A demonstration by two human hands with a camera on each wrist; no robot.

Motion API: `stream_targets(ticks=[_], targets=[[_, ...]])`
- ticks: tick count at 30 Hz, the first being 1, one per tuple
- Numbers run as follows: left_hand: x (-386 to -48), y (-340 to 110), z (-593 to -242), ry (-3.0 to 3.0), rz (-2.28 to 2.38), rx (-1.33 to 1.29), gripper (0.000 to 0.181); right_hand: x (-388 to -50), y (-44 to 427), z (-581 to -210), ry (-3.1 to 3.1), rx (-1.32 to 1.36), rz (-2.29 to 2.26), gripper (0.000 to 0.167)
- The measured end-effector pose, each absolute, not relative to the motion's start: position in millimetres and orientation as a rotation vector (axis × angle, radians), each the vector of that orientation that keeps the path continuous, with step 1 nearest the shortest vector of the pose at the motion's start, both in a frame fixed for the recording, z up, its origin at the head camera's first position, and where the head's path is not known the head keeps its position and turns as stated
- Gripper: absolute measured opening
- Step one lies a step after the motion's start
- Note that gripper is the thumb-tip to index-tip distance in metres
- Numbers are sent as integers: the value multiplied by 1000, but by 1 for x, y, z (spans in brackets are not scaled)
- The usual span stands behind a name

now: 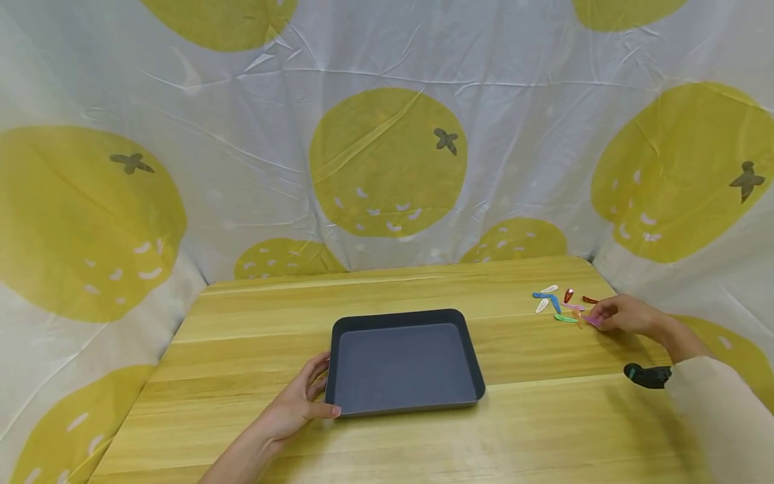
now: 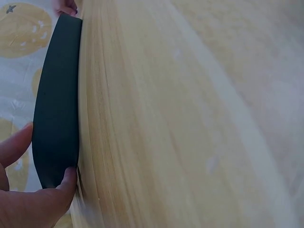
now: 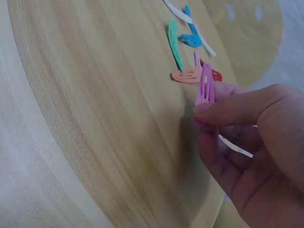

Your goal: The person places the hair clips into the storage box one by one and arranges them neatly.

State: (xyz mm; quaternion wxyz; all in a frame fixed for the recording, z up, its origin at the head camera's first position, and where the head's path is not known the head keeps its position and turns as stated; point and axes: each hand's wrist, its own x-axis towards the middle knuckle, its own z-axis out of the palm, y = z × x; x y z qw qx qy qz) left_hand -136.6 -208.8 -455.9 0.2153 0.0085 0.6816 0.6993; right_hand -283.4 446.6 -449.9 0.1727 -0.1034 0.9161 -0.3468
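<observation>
In the head view a dark grey rectangular baking tray (image 1: 405, 366) stands on the wooden table. My left hand (image 1: 297, 400) grips its near left corner, thumb on the front side and fingers along the left side. The tray's dark outer wall (image 2: 59, 99) fills the left of the left wrist view. At the table's right, my right hand (image 1: 629, 316) pinches a purple snap hair clip (image 3: 206, 90) between thumb and fingers. Beside it lie several loose hair clips, among them green (image 3: 174, 45), orange (image 3: 186, 75), blue (image 3: 191, 40) and white (image 1: 549, 289) ones.
The wooden table (image 1: 254, 323) ends at a hanging cloth (image 1: 242, 168) printed with yellow fruit, behind and on both sides. A black object (image 1: 648, 376) with a green band shows beside the right sleeve, partly hidden. A white strip (image 3: 236, 146) is visible behind the right fingers.
</observation>
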Motion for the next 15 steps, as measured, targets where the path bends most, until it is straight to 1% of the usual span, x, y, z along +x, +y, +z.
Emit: stream_targets(ticks=[8, 15], targets=[[-136, -209, -455, 1916, 1929, 21, 109, -292, 428, -437, 2496, -318, -1058, 17], [-135, -209, -456, 1909, 1935, 25, 109, -298, 400, -421, 2421, -344, -1102, 14]])
